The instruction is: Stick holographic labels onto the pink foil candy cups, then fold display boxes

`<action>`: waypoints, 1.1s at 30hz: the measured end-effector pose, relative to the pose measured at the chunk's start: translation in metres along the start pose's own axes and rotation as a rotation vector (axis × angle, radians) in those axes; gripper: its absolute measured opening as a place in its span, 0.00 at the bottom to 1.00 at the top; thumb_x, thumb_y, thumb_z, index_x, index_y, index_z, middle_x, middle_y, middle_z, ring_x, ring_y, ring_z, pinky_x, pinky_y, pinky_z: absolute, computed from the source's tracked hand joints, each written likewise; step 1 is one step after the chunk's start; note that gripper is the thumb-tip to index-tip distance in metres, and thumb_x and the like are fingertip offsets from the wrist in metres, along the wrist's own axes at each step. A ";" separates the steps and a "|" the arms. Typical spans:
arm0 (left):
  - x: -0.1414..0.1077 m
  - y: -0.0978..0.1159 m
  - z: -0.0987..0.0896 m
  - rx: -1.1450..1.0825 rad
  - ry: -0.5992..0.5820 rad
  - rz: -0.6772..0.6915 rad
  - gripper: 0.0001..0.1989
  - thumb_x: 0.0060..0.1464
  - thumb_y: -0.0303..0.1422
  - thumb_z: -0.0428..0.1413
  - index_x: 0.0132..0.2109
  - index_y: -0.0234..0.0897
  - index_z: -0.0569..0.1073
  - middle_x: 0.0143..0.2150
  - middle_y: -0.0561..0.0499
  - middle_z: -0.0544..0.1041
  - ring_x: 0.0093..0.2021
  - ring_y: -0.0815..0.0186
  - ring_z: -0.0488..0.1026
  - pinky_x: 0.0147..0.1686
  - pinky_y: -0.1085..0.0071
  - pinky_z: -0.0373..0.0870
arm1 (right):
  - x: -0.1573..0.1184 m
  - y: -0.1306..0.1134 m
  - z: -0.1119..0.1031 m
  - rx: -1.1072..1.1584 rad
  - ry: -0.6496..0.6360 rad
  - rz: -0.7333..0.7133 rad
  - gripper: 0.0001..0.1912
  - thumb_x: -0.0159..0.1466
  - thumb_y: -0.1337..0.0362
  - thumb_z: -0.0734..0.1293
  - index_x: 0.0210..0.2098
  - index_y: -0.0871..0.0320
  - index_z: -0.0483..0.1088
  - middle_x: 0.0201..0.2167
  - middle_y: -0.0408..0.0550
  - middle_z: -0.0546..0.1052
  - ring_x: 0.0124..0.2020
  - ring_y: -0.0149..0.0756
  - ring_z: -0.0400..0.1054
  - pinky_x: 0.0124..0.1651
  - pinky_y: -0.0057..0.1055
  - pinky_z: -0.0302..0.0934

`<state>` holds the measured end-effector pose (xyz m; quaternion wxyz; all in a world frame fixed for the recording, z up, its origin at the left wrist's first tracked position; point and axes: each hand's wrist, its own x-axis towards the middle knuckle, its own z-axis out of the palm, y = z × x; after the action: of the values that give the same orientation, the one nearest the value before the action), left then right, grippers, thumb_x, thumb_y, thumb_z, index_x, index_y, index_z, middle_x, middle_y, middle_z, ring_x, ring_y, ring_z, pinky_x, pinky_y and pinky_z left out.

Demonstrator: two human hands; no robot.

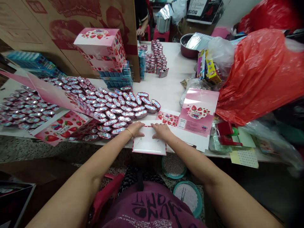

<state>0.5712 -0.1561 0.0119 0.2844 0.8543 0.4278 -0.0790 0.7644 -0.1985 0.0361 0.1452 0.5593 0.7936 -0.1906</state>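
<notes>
A white-sided cardboard carton (149,146) with a strawberry-printed edge lies at the table's front edge. My left hand (137,129) grips its far left part, the thumb on the white face and the fingers at the far edge. Mirroring it, my right hand (161,131) holds the far right part, fingers bent over the same edge. Just right of my hands rest flat pink strawberry-printed cartons (196,110), partly overlapping. Many small oval packs with shiny tops (128,109) stand crowded to the left. An opened strawberry display box (63,126) leans among them.
Stacked pink boxes (101,50) sit on blue packs (116,77) before a big brown carton (64,38). A red plastic bag (263,72), a pot (187,47) and a red tape dispenser (225,133) are on the right. Across the table, another person's hand (141,31) shows.
</notes>
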 end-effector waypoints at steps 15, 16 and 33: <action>-0.027 0.024 0.020 -0.099 0.199 -0.340 0.53 0.34 0.41 0.63 0.63 0.31 0.45 0.62 0.34 0.50 0.59 0.45 0.53 0.54 0.55 0.55 | -0.009 -0.002 -0.001 -0.048 -0.023 -0.032 0.37 0.55 0.49 0.63 0.59 0.55 0.49 0.50 0.56 0.67 0.47 0.47 0.63 0.43 0.37 0.57; -0.029 0.027 0.024 -0.114 0.198 -0.360 0.54 0.33 0.38 0.64 0.63 0.34 0.44 0.62 0.35 0.49 0.59 0.44 0.52 0.53 0.54 0.56 | -0.009 -0.004 -0.001 -0.062 -0.005 -0.018 0.38 0.54 0.51 0.64 0.59 0.56 0.49 0.49 0.56 0.67 0.47 0.47 0.63 0.43 0.37 0.57; -0.230 0.103 -0.045 -1.760 0.237 -0.169 0.40 0.44 0.62 0.41 0.58 0.43 0.61 0.61 0.43 0.59 0.58 0.52 0.58 0.49 0.55 0.61 | -0.178 -0.051 -0.163 0.085 0.434 -0.600 0.09 0.61 0.62 0.59 0.27 0.58 0.65 0.19 0.41 0.68 0.20 0.28 0.60 0.23 0.26 0.49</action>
<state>0.5034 -0.3374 0.1791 0.7845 0.2946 0.4216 0.3463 0.7731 -0.2863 0.2669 -0.1121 0.3348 0.9259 -0.1344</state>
